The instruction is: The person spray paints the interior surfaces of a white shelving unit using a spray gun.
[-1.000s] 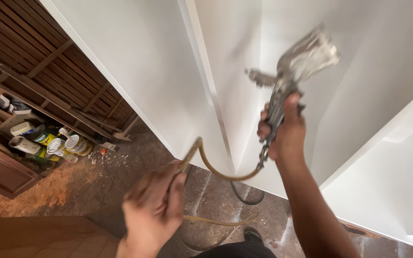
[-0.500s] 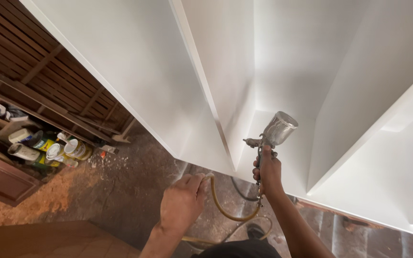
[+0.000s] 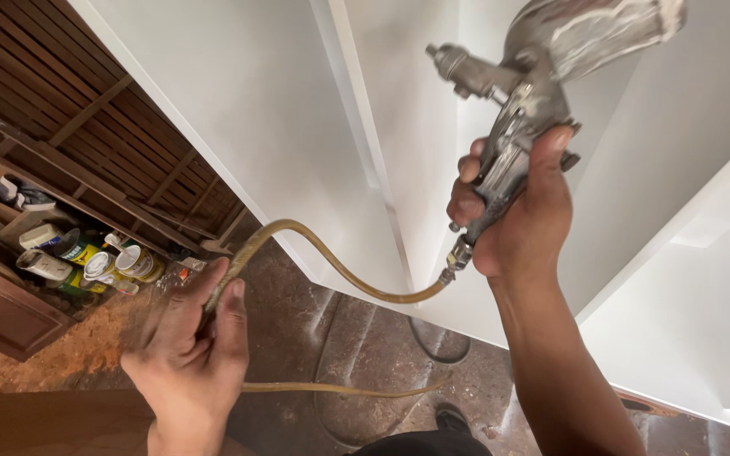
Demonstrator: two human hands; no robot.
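My right hand grips the handle of a metal spray gun, paint-crusted, with its cup at the top right and its nozzle pointing left at a white panel. A yellowish air hose runs from the gun's base in a curve down to the left. My left hand holds that hose loosely, fingers curled around it, low at the left. More hose lies on the floor below.
White cabinet panels stand upright ahead and to the right. Dark wooden slatted frames lean at the left, with several paint cans and sawdust on the brown floor beneath. My shoe shows at the bottom.
My right hand has lifted the spray gun up and nearer to the camera. My left hand has slid left along the hose, still holding it.
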